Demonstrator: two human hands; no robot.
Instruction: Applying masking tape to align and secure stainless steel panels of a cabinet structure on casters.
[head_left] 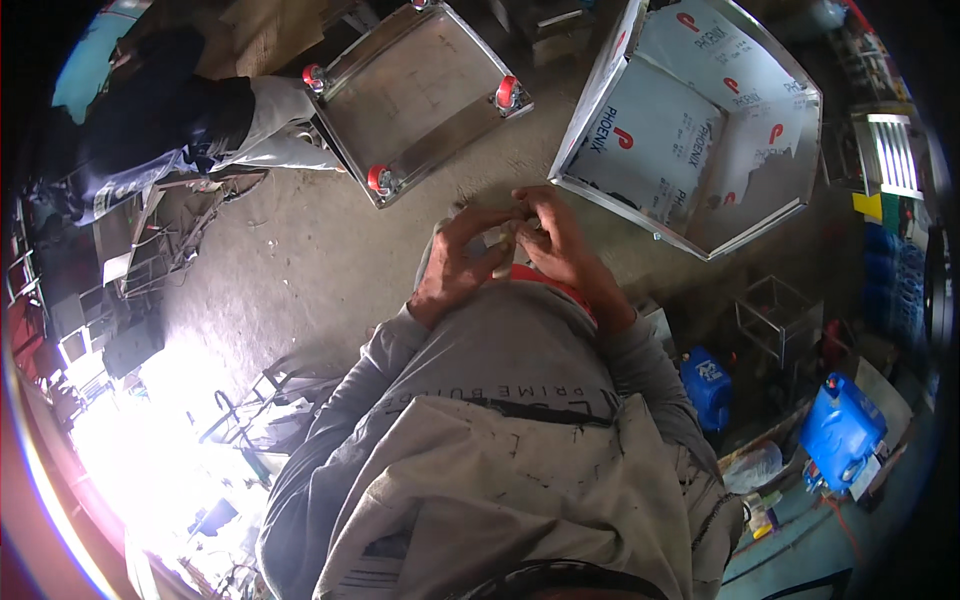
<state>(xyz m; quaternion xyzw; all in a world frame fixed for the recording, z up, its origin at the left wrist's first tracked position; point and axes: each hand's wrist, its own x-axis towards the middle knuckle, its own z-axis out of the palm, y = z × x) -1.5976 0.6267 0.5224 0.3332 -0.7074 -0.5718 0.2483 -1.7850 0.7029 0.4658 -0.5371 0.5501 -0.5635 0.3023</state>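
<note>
Surroundings: a steel cart [420, 95] with red wheels and a film-wrapped steel box [690, 130] lie on the floor [300, 260] beyond your hands.
Co-worker: a person [180, 130] crouches at far left.
Blue jugs [840, 430]: at your right.
Left hand [455, 265]: fingers curled, pinching a small pale piece [497, 240].
Right hand [555, 240]: closed on the same piece, touching your left.

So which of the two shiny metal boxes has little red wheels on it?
The flat metal frame at the top middle, with red wheels at its corners. The bigger metal box on the right has none showing.

Cart [415, 95] left — box [700, 130] right, hands [505, 245] before them.
</note>
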